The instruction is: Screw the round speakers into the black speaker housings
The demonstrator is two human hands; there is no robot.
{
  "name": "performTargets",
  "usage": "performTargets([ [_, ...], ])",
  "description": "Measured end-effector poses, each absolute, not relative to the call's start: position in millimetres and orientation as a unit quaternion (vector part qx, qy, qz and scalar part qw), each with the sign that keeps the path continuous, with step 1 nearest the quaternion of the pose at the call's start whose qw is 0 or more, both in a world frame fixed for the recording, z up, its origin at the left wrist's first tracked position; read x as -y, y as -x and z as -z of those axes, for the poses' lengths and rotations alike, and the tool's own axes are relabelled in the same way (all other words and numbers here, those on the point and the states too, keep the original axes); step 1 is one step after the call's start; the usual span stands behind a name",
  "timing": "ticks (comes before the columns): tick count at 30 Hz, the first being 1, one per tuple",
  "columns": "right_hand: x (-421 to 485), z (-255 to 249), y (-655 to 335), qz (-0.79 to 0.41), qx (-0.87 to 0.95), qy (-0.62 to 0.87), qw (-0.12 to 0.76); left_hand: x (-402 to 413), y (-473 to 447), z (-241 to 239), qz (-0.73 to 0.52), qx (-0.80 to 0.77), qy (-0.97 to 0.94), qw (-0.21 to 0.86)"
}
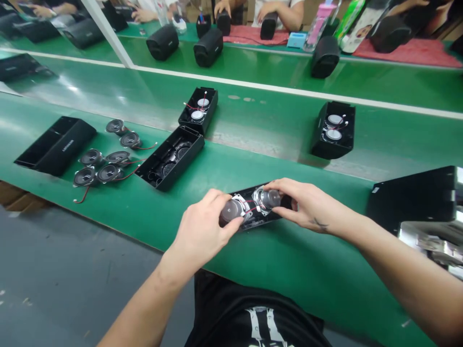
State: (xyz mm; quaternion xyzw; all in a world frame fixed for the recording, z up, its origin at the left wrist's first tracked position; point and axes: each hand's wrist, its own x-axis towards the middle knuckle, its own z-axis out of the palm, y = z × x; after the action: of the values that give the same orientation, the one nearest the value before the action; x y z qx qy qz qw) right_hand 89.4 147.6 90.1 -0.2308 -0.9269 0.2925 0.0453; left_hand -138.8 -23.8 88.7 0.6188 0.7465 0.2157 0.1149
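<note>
A black speaker housing [258,223] lies on the green bench in front of me, its open side up. Two round speaker drivers sit in it with their magnets upward and thin red wires between them. My left hand [204,226] has thumb and fingers closed around the left driver [231,210]. With thumb and fingertips, my right hand [300,202] grips the right driver [269,198]. Left of them lies another open housing [171,159], with round grilles showing inside. Several loose drivers [107,172] with red wires rest farther left.
Two housings with drivers inside stand on the belt, one at centre [198,111], one at right [334,130]. A black housing [58,144] lies at far left. A dark machine [415,197] borders the right. Co-workers' hands [267,9] and finished-looking speakers [209,48] are across the belt.
</note>
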Motion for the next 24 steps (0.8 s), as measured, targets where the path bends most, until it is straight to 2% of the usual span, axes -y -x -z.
performTargets([
  [5, -144.3, -81.2, -87.5, -0.198, 0.950, 0.240, 0.007, 15.6, 130.7, -86.7, -0.125, -0.752, -0.641, 0.090],
  [12, -148.9, -80.9, -90.5, -0.135, 0.966, 0.214, 0.057, 5.4, 135.0, -93.4, -0.057, -0.729, -0.675, 0.096],
  [24, -149.3, -76.9, -78.9, -0.092, 0.985, 0.142, 0.033, 8.1, 129.2, -73.3, -0.071, -0.710, -0.696, 0.085],
])
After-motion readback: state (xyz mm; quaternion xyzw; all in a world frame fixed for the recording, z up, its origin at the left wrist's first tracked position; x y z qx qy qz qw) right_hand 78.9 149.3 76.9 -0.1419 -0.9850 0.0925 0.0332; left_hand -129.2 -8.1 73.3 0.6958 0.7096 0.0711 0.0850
